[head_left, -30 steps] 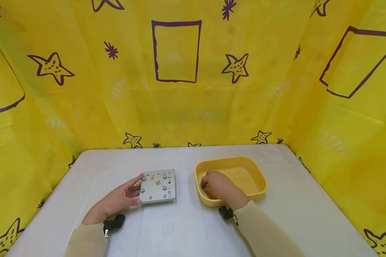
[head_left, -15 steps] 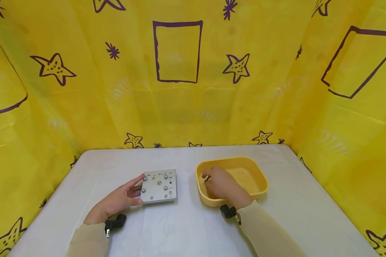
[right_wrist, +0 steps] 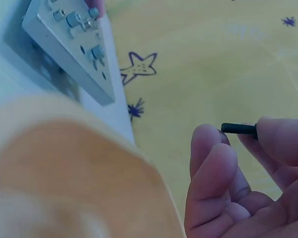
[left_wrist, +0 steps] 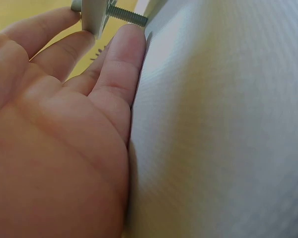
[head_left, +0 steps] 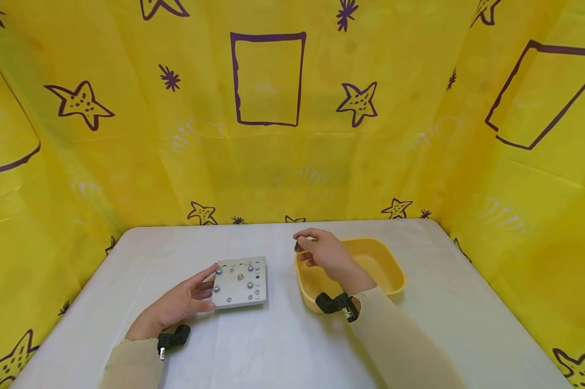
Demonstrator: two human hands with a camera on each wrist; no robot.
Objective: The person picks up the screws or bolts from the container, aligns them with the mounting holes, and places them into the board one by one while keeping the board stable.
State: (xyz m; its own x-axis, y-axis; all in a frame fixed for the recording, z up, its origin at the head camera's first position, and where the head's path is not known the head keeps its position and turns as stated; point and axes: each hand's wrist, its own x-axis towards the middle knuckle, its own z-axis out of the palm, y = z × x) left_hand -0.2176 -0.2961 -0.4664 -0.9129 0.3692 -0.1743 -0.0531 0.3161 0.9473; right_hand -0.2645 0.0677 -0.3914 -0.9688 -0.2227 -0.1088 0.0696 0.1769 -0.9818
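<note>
My left hand (head_left: 175, 303) holds the left edge of a square metal plate (head_left: 231, 290), thumb at the front corner and a finger at the far one. Several screw heads and holes dot the plate's top. The left wrist view shows a threaded bolt (left_wrist: 126, 15) sticking out beneath the plate, close to a fingertip. My right hand (head_left: 330, 258) is raised over the left rim of a yellow bin (head_left: 394, 266). Between thumb and finger it pinches a small black screw (right_wrist: 238, 129), its shank pointing outward; the fingers mostly hide its head.
The plate and bin sit side by side on a white-covered table (head_left: 253, 351), with a gap between them. The bin's near wall (right_wrist: 74, 144) fills the lower left of the right wrist view. Yellow patterned curtain (head_left: 268, 178) surrounds the table at the back and sides.
My right hand has risen from inside the bin and moved up and left to its rim, bringing the black screw out. The left hand and the plate have stayed in place.
</note>
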